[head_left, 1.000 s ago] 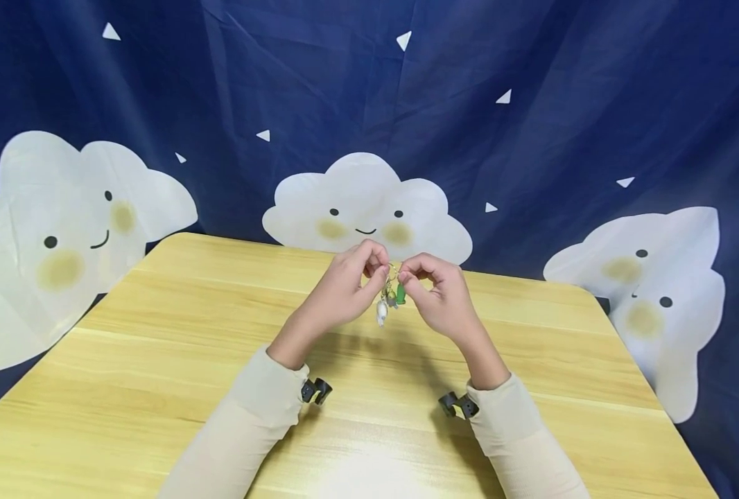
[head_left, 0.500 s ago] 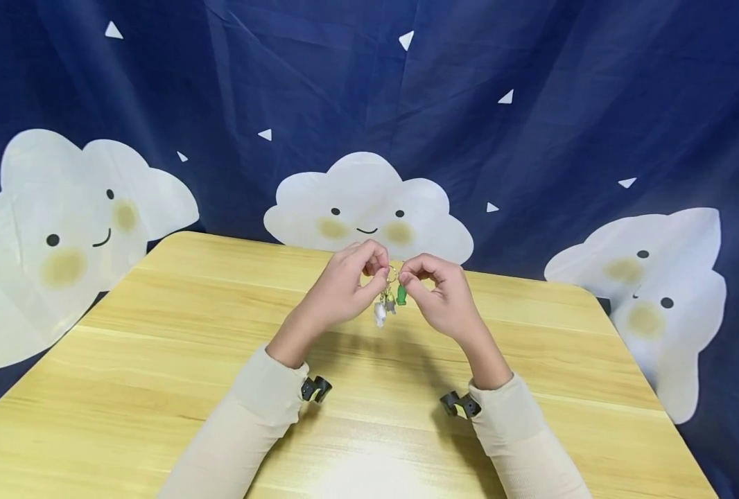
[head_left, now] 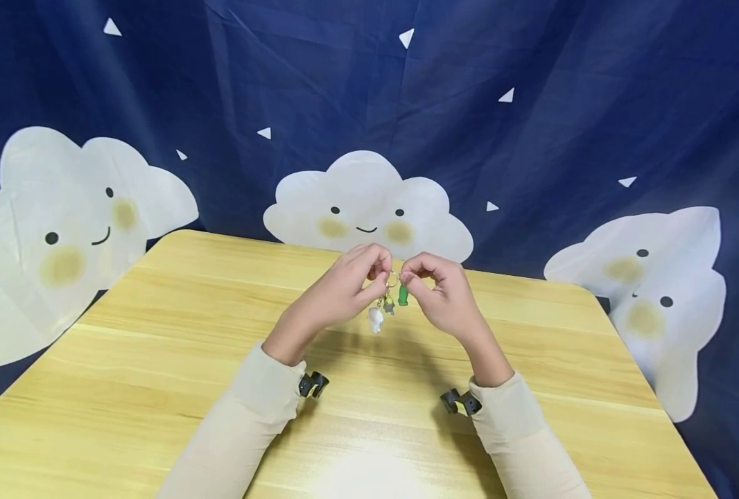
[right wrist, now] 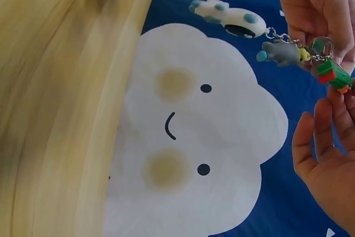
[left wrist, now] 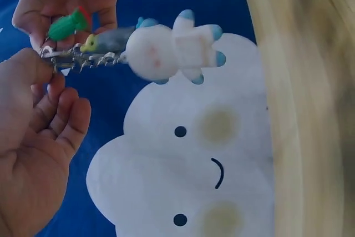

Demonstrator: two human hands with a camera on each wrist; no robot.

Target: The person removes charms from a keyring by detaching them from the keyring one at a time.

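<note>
Both hands hold a keychain in the air above the table. Thumb and fingers of my left hand (head_left: 341, 290) pinch its thin metal ring (head_left: 393, 279) from the left. From the other side my right hand (head_left: 441, 296) pinches the ring beside a green charm (left wrist: 66, 26) with a red end. A white figure charm (left wrist: 152, 53) with blue tips dangles on a short chain, lowest of the charms. Next to it hangs a grey charm (right wrist: 282, 53) with a yellow top and a blue tip. The fingers hide part of the ring.
The light wooden table (head_left: 157, 360) spreads below the hands, a bright glare at its near edge. Behind it hangs a dark blue curtain (head_left: 319, 76) printed with smiling clouds. Each wrist carries a small black camera (head_left: 313, 384).
My left hand has dropped slightly. The white charm has swung left and down, and the green charm hangs farther apart from the other charms. My right hand has barely moved.
</note>
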